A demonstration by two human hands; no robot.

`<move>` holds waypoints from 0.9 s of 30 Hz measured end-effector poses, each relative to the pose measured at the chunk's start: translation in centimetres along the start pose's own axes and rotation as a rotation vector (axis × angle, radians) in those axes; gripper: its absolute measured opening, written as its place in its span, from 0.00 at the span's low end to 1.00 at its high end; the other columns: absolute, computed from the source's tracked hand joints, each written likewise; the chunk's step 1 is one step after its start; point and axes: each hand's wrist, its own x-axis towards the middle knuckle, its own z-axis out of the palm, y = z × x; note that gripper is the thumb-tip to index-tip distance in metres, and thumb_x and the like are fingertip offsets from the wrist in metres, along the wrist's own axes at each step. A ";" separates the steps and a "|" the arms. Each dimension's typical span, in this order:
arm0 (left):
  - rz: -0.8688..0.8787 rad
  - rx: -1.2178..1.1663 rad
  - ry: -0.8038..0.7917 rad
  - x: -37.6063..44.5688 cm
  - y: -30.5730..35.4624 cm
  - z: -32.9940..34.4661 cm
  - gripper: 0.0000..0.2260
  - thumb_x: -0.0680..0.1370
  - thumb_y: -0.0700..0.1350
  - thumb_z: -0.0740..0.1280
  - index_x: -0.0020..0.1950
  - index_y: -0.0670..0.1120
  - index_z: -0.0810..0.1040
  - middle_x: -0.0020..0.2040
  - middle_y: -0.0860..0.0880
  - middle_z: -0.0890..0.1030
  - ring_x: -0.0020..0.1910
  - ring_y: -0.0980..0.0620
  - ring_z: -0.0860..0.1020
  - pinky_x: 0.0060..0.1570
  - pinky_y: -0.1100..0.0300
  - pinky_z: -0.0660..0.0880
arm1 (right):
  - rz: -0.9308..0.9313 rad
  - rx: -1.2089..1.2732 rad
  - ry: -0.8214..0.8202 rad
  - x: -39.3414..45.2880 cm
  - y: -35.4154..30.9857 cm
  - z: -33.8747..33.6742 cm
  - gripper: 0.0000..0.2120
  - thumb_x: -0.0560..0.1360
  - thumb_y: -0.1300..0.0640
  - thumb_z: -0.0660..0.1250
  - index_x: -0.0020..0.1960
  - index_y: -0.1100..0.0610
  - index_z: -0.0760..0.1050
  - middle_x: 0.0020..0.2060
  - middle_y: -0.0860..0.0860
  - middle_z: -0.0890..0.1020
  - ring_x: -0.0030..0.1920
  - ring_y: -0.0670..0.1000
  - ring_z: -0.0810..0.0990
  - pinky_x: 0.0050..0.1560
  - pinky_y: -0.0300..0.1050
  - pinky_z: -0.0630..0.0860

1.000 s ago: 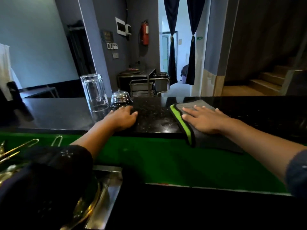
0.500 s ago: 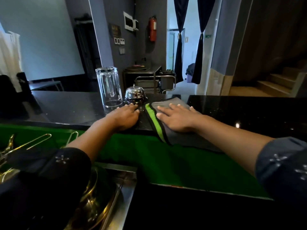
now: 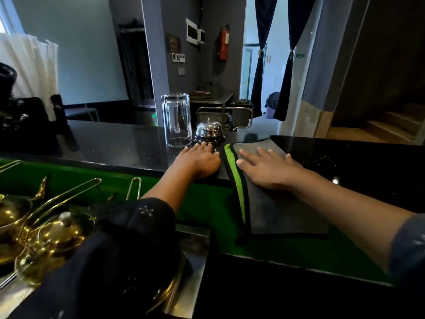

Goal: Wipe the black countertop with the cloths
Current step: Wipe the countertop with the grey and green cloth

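Observation:
The black countertop (image 3: pixel 115 143) runs across the view at mid height. A grey cloth (image 3: pixel 282 212) with a green and black edge lies on it and hangs over the near edge onto the green ledge. My right hand (image 3: pixel 266 166) presses flat on the cloth's upper part, fingers spread. My left hand (image 3: pixel 197 161) lies palm down on the countertop just left of the cloth, fingertips close to the bell's base. I cannot tell whether a dark cloth lies under it.
An upturned clear glass mug (image 3: pixel 177 120) and a chrome desk bell (image 3: pixel 208 132) stand right behind my left hand. Brass teapots (image 3: pixel 46 233) sit on a steel tray at lower left. A dark machine (image 3: pixel 23 125) occupies the counter's far left.
My right hand has slid the grey cloth leftward along the counter until it sits next to my left hand. The left hand has stayed by the bell.

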 end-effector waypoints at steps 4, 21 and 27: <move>0.024 0.005 -0.122 0.0 -0.2 -1.6 0.27 0.83 0.57 0.48 0.80 0.49 0.50 0.80 0.48 0.48 0.78 0.46 0.47 0.74 0.49 0.44 | -0.037 -0.016 -0.004 -1.3 0.8 0.4 0.29 0.78 0.31 0.40 0.77 0.34 0.44 0.80 0.48 0.46 0.79 0.55 0.44 0.74 0.64 0.40; 0.131 0.039 -0.026 0.1 -1.8 -0.2 0.26 0.82 0.58 0.43 0.79 0.51 0.47 0.80 0.51 0.47 0.78 0.54 0.45 0.76 0.51 0.43 | 0.194 0.043 0.024 15.0 4.9 -1.6 0.36 0.71 0.27 0.37 0.77 0.35 0.47 0.80 0.54 0.49 0.78 0.62 0.49 0.72 0.72 0.43; 0.109 0.022 0.002 0.2 -1.4 -0.1 0.27 0.82 0.58 0.45 0.79 0.51 0.48 0.80 0.50 0.48 0.78 0.53 0.46 0.75 0.52 0.43 | 0.257 0.009 0.067 12.3 4.4 -1.7 0.30 0.77 0.33 0.41 0.78 0.38 0.49 0.80 0.54 0.50 0.78 0.62 0.49 0.72 0.72 0.42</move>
